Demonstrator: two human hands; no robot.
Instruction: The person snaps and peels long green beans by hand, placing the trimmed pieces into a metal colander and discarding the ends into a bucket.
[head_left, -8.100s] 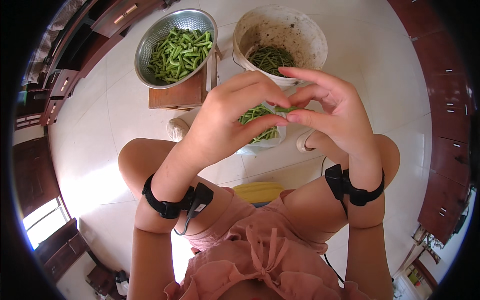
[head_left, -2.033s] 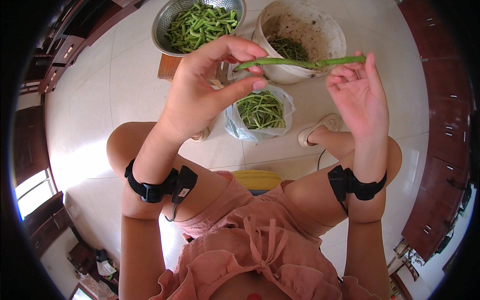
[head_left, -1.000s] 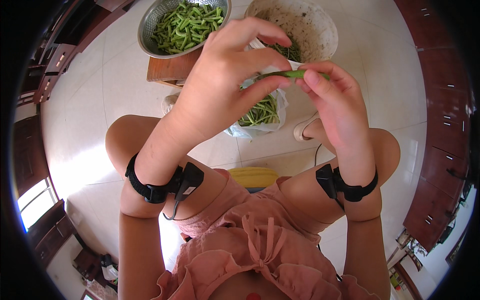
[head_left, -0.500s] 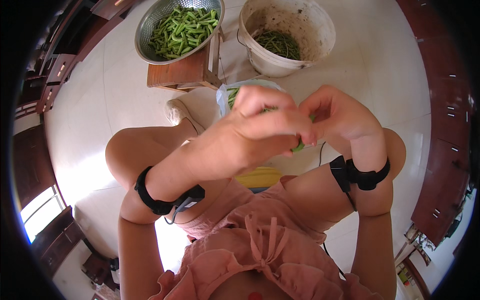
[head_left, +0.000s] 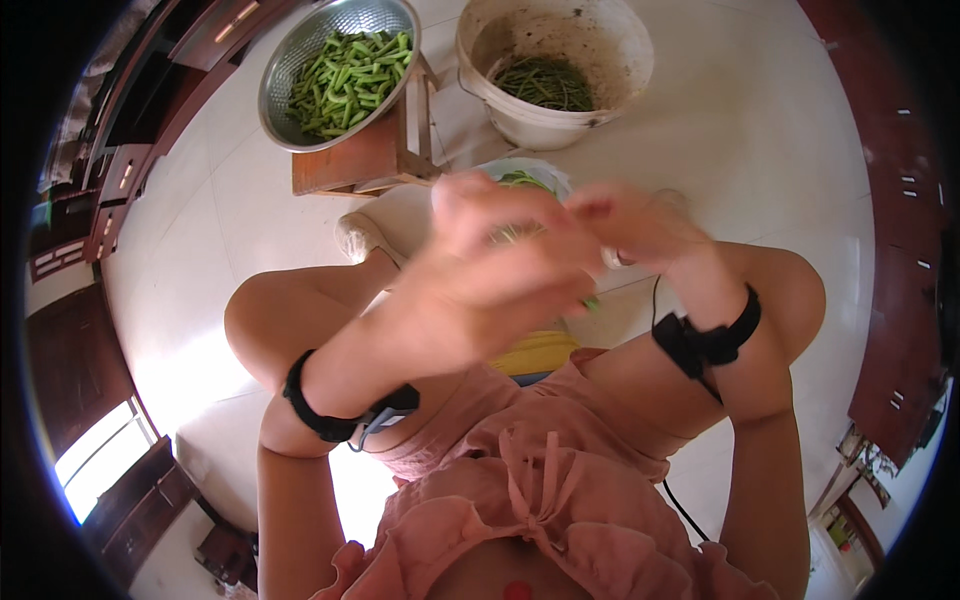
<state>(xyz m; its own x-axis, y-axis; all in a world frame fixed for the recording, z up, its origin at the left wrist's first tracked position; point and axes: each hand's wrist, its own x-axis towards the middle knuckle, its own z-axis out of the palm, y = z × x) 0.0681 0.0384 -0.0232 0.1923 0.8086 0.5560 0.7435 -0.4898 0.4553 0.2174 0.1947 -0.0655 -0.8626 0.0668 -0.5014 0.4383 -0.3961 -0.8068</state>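
Observation:
In front of my lap my two hands come together, both smeared by motion. My left hand (head_left: 500, 265) has its fingers curled, and a bit of green bean (head_left: 592, 303) shows beneath its fingertips. Close beside it on the right is my right hand (head_left: 655, 235), bent at the wrist; its blurred fingertips hide whether they hold anything. Behind the hands, partly covered by them, stands a pale plastic bag (head_left: 553, 172) with green beans inside.
At the far left a perforated metal colander (head_left: 277, 105) of cut green beans rests on a wooden stool (head_left: 345, 168). A dirty white bucket (head_left: 625, 65) with thin green scraps stands right of it. Brown cabinets (head_left: 905, 290) line the right side. Something yellow (head_left: 535, 352) lies below my hands.
My right hand's fingers have shifted up and left against the left hand and blurred. The green bean showed between both hands before; now its end shows under the left. The view has tilted slightly.

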